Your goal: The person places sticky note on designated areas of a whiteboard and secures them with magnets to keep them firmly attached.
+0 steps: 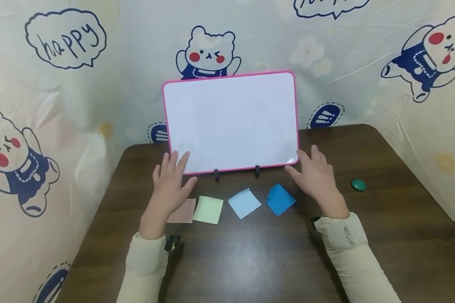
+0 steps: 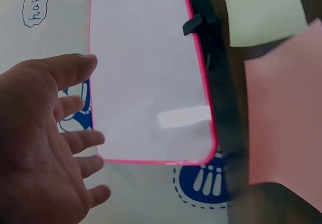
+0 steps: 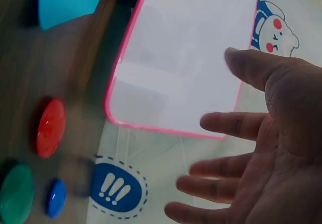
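A whiteboard with a pink rim stands upright in black holders at the back of the table. My left hand, fingers spread and holding nothing, is by its lower left corner. At the lower right corner is my right hand, also spread with nothing in it. Whether either hand touches the board I cannot tell. In front of the board lie sticky notes: pink, partly hidden by my left hand, pale green, light blue and blue.
Right of my right hand lies a round green button-like piece. The right wrist view also shows a red one and a blue one, hidden from the head view. Behind the brown table hangs a cartoon-printed sheet.
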The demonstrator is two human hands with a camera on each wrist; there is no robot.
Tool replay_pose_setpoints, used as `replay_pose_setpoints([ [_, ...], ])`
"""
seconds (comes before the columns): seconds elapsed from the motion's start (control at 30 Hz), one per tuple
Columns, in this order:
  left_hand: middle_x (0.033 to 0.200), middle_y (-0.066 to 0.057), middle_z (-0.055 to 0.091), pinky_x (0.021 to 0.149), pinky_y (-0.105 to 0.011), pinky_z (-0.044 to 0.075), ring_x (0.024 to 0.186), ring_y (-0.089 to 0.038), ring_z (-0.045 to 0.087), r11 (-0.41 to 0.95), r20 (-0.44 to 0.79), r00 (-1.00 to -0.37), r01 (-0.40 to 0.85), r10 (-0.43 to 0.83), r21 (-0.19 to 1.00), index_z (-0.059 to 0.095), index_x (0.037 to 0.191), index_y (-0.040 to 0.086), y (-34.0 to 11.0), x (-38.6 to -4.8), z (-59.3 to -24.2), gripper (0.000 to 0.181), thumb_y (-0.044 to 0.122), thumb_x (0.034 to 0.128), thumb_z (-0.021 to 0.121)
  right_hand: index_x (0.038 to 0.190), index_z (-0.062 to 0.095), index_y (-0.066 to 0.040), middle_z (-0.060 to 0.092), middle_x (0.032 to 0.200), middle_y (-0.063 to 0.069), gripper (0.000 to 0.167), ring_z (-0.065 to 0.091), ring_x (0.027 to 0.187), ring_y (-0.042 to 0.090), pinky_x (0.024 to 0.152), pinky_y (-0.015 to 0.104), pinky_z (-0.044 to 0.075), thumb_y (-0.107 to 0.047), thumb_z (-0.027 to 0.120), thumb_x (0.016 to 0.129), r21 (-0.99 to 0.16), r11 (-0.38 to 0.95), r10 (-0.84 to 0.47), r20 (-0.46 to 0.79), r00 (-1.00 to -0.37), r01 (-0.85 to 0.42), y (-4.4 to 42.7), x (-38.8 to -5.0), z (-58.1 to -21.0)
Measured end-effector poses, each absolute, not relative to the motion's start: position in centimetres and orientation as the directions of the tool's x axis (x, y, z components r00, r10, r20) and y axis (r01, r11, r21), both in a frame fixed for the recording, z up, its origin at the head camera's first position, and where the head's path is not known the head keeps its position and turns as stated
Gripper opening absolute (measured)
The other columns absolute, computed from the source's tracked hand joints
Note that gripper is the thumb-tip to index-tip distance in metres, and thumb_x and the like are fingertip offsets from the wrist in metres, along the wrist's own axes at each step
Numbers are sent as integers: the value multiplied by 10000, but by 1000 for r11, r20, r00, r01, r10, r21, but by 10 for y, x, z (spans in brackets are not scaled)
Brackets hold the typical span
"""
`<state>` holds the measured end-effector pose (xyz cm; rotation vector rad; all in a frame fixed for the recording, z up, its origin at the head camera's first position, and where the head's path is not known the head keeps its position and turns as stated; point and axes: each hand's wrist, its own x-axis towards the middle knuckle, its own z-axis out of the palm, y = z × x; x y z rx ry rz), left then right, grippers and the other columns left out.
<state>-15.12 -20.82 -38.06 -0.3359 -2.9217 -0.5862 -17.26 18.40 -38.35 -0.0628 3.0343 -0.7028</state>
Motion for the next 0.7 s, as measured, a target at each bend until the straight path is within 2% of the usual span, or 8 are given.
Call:
replay_pose_setpoints([
  [0.2, 1619, -177, 282, 1139, -679, 56, 1497, -427, 141, 891, 71, -977, 214, 203, 400, 349, 1571, 136, -229, -146, -388, 663, 292, 990, 629, 1491, 412, 15, 401, 1472, 334, 625, 388, 1321, 526, 1030, 695, 335, -339, 598, 1011, -430, 902, -101, -120, -988, -40, 198, -169, -384],
  [0.3, 1574, -182, 372, 1126, -697, 70, 1473, -440, 205, 903, 22, -985, 166, 171, 396, 410, 1537, 104, -241, -143, -391, 610, 259, 992, 636, 1443, 475, 26, 490, 1396, 309, 573, 465, 1251, 489, 1006, 664, 389, -305, 626, 1000, -422, 904, -149, -155, -977, -71, 207, -168, -388],
  [0.53, 1465, -247, 485, 1076, -729, 152, 1367, -491, 361, 911, -66, -987, 106, 144, 400, 487, 1470, 42, -261, -142, -396, 538, 184, 978, 654, 1359, 554, 42, 560, 1261, 287, 539, 519, 1093, 432, 908, 623, 476, -271, 710, 949, -395, 911, -210, -191, -959, -120, 224, -167, -401],
  [0.7, 1480, -226, 481, 1080, -674, 282, 1360, -473, 405, 894, -159, -982, 25, 107, 446, 517, 1455, 63, -271, -139, -401, 508, 207, 987, 654, 1360, 542, 48, 575, 1213, 274, 571, 543, 1032, 408, 870, 595, 505, -265, 739, 925, -388, 915, -213, -230, -950, -111, 227, -171, -407],
])
